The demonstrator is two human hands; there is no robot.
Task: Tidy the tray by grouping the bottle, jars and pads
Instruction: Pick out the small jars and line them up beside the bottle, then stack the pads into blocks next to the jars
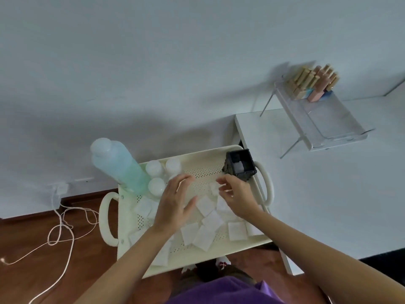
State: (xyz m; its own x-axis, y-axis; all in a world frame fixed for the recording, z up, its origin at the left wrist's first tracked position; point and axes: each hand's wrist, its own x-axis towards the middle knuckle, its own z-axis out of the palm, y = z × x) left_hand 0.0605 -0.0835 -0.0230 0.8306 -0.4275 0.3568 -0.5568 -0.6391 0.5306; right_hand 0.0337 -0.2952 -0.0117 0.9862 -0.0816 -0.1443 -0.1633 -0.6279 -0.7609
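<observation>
A cream perforated tray (197, 256) with loop handles holds a tall pale-blue bottle (119, 166) at its far left corner and three small white jars (156, 185) beside it. Several white square pads (205, 205) lie scattered over the tray's near half. A black square holder (240, 165) with a pad inside stands at the far right corner. My left hand (174, 201) hovers open over the tray's middle, fingers spread, next to the jars. My right hand (237, 197) pinches one pad (214, 188) just in front of the black holder.
A white desk (328, 194) adjoins the tray on the right, carrying a clear acrylic riser (324, 119) with wooden blocks (311, 82). White cables (65, 227) trail over the wooden floor at the left. The wall runs behind.
</observation>
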